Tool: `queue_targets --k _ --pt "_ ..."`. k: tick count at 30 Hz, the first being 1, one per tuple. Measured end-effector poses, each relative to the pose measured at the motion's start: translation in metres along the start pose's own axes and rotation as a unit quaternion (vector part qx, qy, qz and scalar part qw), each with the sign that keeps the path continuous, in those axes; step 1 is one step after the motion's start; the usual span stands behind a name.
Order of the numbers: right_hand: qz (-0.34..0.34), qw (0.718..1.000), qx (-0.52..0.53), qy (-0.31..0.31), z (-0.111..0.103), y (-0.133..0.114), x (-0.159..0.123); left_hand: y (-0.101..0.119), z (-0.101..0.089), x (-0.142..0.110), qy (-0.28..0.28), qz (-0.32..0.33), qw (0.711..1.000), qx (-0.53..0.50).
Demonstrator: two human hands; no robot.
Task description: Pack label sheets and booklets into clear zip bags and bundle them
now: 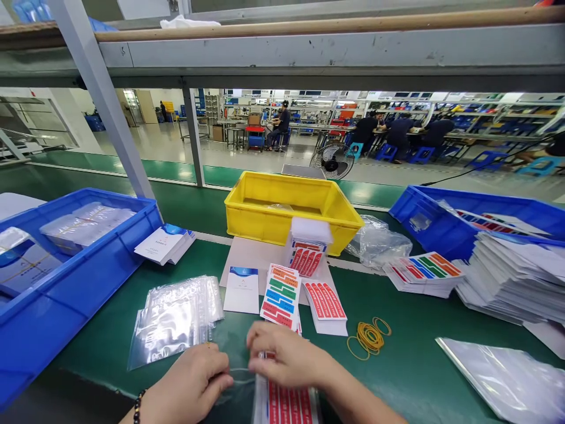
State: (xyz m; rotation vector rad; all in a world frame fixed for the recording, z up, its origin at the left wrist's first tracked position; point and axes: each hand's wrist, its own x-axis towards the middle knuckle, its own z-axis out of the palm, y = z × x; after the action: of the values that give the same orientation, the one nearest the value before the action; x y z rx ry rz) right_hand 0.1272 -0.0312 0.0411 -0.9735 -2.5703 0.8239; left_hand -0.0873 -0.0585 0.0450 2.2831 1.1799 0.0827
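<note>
My left hand [194,383], a beaded bracelet at its wrist, is closed with its fingertips pinching a thin clear plastic bag [238,377]. Curled and slightly blurred, my right hand [286,356] lies over red-printed sticker sheets [291,406] at the front edge; what its fingertips grip is hidden. Just beyond it are multicoloured sticker sheets [281,296], a pile of red sticker sheets [325,303] and a white booklet with a blue top [241,291]. Left of these lies a stack of clear zip bags [176,318].
A yellow bin [260,221] stands at the back, with a blue bin [83,277] at left and another blue bin [441,221] at right. Rubber bands [369,338], a tall paper stack [498,277] and clear plastic sleeves [498,377] lie at right. A shelf beam [309,53] crosses overhead.
</note>
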Motion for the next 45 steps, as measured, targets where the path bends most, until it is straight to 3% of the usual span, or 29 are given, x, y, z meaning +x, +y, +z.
queue_targets --k 3,5,12,16,19,21,23,25,27,29,32,34,35,39,45 --pt "0.102 0.972 -0.209 0.032 0.002 0.02 0.039 -0.003 0.008 -0.001 0.004 -0.012 1.0 -0.022" --pt "0.125 0.957 -0.262 0.021 0.004 0.032 0.059 -0.004 0.013 -0.001 0.005 -0.014 0.999 -0.038" --pt "0.108 0.947 -0.301 -0.031 0.015 0.037 0.076 -0.016 0.022 -0.006 0.014 -0.055 0.986 -0.156" --pt "0.109 0.945 -0.31 -0.003 0.01 0.042 0.077 -0.027 0.033 0.001 0.026 -0.064 0.943 -0.325" --pt "0.146 0.933 -0.323 0.066 0.003 0.044 0.072 -0.033 0.044 0.011 0.049 -0.085 0.871 -0.481" --pt "0.155 0.926 -0.328 0.106 0.003 0.033 0.061 -0.035 0.047 0.018 0.064 -0.12 0.79 -0.597" --pt "0.098 0.935 -0.313 0.136 0.007 0.013 0.044 -0.037 0.047 0.024 0.043 -0.164 0.686 -0.707" --pt "-0.041 0.951 -0.25 0.176 0.014 -0.008 0.025 -0.039 0.044 0.027 -0.01 -0.185 0.6 -0.778" --pt "-0.098 0.962 -0.167 0.191 0.015 -0.018 0.01 -0.04 0.042 0.029 -0.042 -0.176 0.557 -0.811" --pt "-0.048 0.968 -0.104 0.222 0.008 -0.009 0.001 -0.04 0.041 0.028 -0.037 -0.15 0.533 -0.832" --pt "0.166 0.939 -0.088 0.289 -0.016 0.035 -0.002 -0.036 0.041 0.024 -0.029 -0.11 0.521 -0.846" --pt "0.315 0.895 -0.072 0.309 -0.031 0.069 -0.002 -0.03 0.041 0.021 -0.05 -0.086 0.537 -0.838" --pt "0.342 0.884 -0.065 0.311 -0.036 0.083 -0.001 -0.027 0.04 0.02 -0.06 -0.074 0.546 -0.833" --pt "0.371 0.873 -0.026 0.315 -0.041 0.111 0.0 -0.012 0.037 0.023 -0.096 -0.037 0.572 -0.813" --pt "0.347 0.857 0.044 0.378 -0.045 0.111 -0.005 0.013 0.033 0.039 -0.151 -0.018 0.605 -0.781"
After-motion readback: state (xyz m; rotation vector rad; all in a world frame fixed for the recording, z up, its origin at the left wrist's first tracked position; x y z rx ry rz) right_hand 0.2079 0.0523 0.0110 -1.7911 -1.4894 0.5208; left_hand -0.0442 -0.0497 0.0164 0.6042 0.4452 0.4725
